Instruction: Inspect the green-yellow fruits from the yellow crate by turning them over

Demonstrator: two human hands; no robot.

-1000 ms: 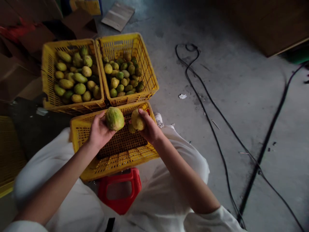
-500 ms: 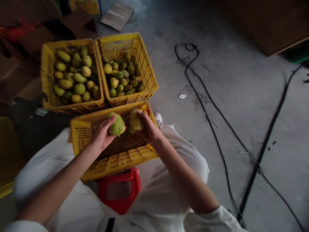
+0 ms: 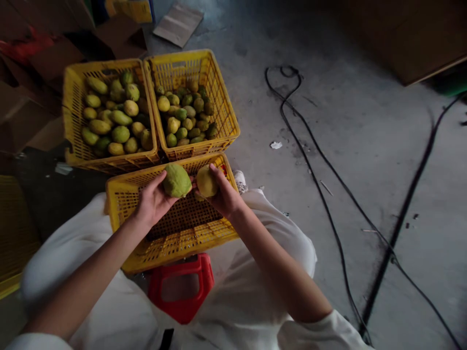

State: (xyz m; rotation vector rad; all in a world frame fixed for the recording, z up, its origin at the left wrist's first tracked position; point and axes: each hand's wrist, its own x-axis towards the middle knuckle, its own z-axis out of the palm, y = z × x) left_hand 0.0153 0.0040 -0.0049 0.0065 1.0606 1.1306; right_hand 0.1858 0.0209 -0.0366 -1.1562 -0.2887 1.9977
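Note:
My left hand (image 3: 152, 201) grips a round green fruit (image 3: 176, 180) above the near yellow crate (image 3: 175, 243). My right hand (image 3: 223, 194) holds a smaller yellow fruit (image 3: 206, 181) right beside it; the two fruits almost touch. A second small fruit seems tucked under my right palm, mostly hidden. Both hands hover over the far end of the near crate, whose mesh bottom shows bare. Beyond it stand two more yellow crates: the left crate (image 3: 71, 116) with larger green-yellow fruits, the right crate (image 3: 224, 107) with smaller ones.
A red plastic stool (image 3: 180, 287) sits between my white-clad knees. Black cables (image 3: 328, 194) snake over the grey concrete floor on the right. Cardboard boxes (image 3: 32, 97) pile up at the far left, another yellow crate (image 3: 10, 233) stands at the left edge, and a wooden board (image 3: 412, 43) lies top right.
My left hand dipped toward the crate with the green fruit, then lifted and turned it up again next to the yellow one. My right hand barely moved.

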